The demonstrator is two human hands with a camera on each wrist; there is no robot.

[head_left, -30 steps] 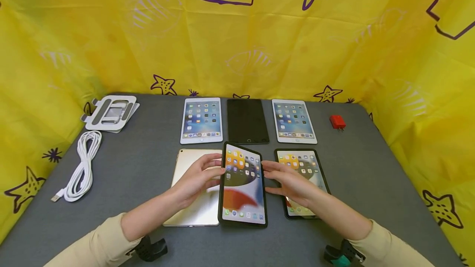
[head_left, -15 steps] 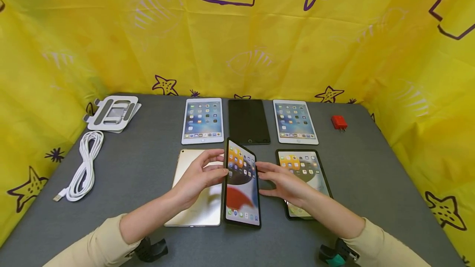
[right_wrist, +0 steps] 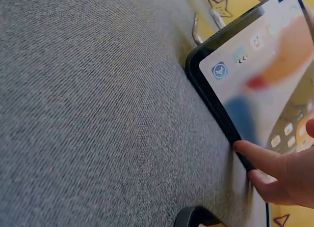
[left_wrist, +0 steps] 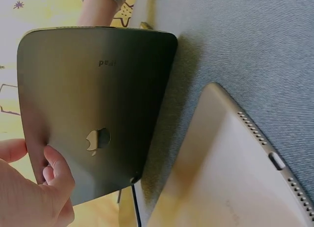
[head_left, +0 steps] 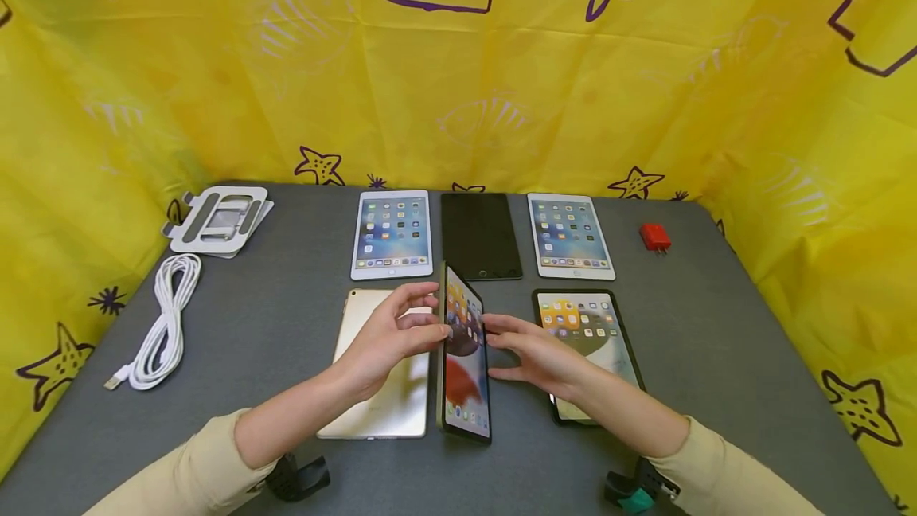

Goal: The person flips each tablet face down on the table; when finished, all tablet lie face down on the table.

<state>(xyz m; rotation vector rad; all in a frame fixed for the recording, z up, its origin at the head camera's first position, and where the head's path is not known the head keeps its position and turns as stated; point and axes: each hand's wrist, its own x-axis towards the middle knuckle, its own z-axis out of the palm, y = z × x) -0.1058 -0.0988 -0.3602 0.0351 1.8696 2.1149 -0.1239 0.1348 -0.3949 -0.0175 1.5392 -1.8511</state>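
A black-framed tablet (head_left: 464, 377) stands tilted on its long edge at the middle of the table, its lit screen turned toward the right. My left hand (head_left: 387, 337) pinches its raised left edge, thumb on the screen side and fingers behind. The left wrist view shows its dark back (left_wrist: 132, 84) with an apple logo. My right hand (head_left: 537, 353) touches the lower right edge with fairly straight fingertips (right_wrist: 243, 147). Just left lies a gold tablet (head_left: 387, 408), back up, partly under my left hand. Another black-framed tablet (head_left: 595, 325) lies lit at the right, partly behind my right forearm.
Along the back lie a white tablet (head_left: 392, 236), a dark-screened tablet (head_left: 480, 233) and a second white tablet (head_left: 571, 236). A folded stand (head_left: 218, 221) and a coiled white cable (head_left: 168, 325) are at left. A red charger plug (head_left: 654, 237) sits at right. Yellow cloth encloses the table.
The held tablet has turned up from a lower slant to nearly upright, its raised edge moving right. My right hand has shifted left with its lower edge. The other tablets stay put.
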